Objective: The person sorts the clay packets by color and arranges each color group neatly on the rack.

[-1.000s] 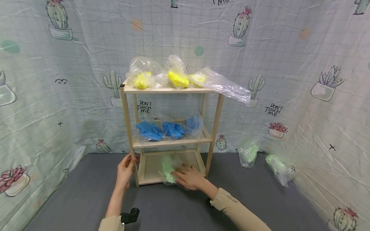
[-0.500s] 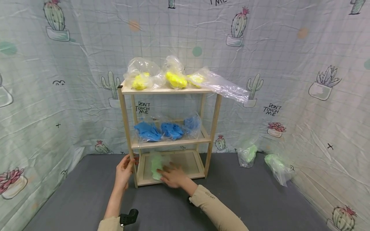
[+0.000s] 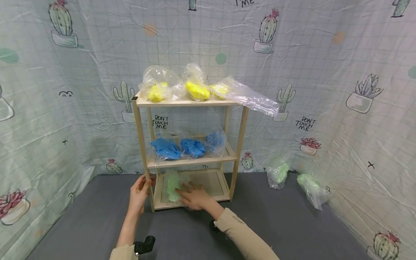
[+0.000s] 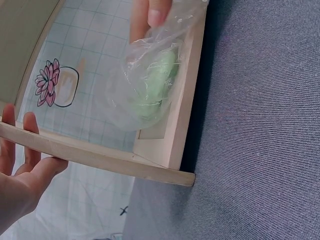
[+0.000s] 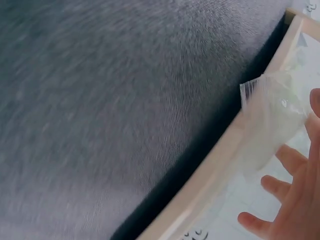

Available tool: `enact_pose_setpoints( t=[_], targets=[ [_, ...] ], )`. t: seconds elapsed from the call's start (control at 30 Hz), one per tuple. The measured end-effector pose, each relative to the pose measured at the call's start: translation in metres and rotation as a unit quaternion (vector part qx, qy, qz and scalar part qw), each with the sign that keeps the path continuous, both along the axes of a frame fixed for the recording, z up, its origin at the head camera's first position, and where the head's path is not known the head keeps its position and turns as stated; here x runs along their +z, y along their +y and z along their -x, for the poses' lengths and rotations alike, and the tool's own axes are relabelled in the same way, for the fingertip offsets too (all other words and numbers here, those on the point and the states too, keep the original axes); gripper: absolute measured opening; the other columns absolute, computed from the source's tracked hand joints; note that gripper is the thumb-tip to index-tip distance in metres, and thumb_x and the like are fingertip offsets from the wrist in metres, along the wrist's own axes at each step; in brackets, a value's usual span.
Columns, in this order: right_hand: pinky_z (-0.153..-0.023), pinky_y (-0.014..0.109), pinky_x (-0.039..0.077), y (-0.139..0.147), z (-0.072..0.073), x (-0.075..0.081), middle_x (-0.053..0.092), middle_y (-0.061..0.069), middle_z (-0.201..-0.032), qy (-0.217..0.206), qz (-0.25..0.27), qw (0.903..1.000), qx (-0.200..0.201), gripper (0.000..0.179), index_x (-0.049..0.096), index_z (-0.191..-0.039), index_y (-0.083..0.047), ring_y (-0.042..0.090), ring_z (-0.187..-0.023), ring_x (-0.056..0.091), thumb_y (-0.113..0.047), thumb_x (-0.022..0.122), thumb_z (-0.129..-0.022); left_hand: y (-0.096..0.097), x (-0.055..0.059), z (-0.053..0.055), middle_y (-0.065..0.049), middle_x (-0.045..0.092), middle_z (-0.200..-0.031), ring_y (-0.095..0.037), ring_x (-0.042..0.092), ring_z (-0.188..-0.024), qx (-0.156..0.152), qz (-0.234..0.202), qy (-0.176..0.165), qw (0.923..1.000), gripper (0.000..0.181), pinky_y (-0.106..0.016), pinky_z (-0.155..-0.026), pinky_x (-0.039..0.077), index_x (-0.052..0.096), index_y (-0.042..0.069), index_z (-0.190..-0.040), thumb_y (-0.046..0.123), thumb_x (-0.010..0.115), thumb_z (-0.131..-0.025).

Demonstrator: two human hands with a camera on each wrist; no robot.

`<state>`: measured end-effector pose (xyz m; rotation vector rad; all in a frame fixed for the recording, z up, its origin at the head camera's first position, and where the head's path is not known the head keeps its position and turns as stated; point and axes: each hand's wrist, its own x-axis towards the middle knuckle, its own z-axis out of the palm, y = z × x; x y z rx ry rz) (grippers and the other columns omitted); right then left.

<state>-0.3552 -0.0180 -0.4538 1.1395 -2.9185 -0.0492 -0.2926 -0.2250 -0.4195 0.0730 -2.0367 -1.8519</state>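
Note:
In the head view, my left hand (image 3: 138,193) holds the front left post of a small wooden shelf unit (image 3: 140,135). The left wrist view shows the post (image 4: 95,159) between the thumb and the fingers. A clear plastic bag with a soft light-green item (image 3: 173,186) lies at the left of the bottom shelf board (image 3: 208,182). My right hand (image 3: 196,196) is at the right side of this bag, fingers spread and touching its plastic. From the right wrist, the bag (image 5: 280,110) reaches over the shelf's front edge.
Bags with blue items (image 3: 193,148) lie on the middle shelf. Bags with yellow items (image 3: 197,90) sit on top, one hanging past the right end. Two more green bags (image 3: 277,173) rest on the grey table (image 3: 260,213) at right. A cactus-print sheet (image 3: 208,29) surrounds everything.
My right hand and the green bag have moved left along the bottom shelf, mostly in the first half second. The left hand has stayed on the post.

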Motion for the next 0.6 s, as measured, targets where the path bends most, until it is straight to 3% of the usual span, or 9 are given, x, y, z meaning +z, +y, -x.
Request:
enact_pose_setpoints(
  t=[0.2, 0.53, 0.6],
  targets=[
    [-0.102, 0.053, 0.027, 0.017, -0.005, 0.007, 0.026, -0.004, -0.148, 0.041, 0.011, 0.9987, 0.030, 0.045, 0.020, -0.142, -0.036, 0.026, -0.137, 0.023, -0.045, 0.024, -0.098, 0.001, 0.002, 0.000, 0.026, 0.058, -0.085, 0.000, 0.057, -0.082, -0.005, -0.003, 0.005, 1.0000, 0.043, -0.025, -0.060, 0.037, 0.047, 0.002, -0.124, 0.031, 0.047, -0.092],
    [-0.097, 0.049, 0.034, 0.066, -0.021, 0.016, 0.038, 0.000, -0.142, 0.091, 0.083, 0.9885, 0.088, 0.045, 0.030, -0.141, -0.026, 0.023, -0.131, 0.035, -0.035, 0.037, -0.097, 0.000, 0.000, -0.001, 0.022, 0.061, -0.084, -0.002, 0.058, -0.081, -0.008, -0.023, 0.014, 0.9996, 0.024, -0.024, -0.054, 0.032, 0.055, 0.018, -0.112, 0.028, 0.049, -0.092],
    [-0.097, 0.046, 0.036, 0.080, -0.025, 0.017, 0.042, -0.002, -0.139, 0.101, 0.106, 0.9846, 0.096, 0.043, 0.034, -0.139, -0.026, 0.019, -0.128, 0.039, -0.033, 0.039, -0.097, 0.000, 0.000, -0.002, 0.022, 0.061, -0.084, -0.001, 0.058, -0.081, -0.010, -0.023, 0.017, 0.9995, 0.024, -0.025, -0.055, 0.032, 0.056, 0.017, -0.112, 0.028, 0.049, -0.091]
  ],
)
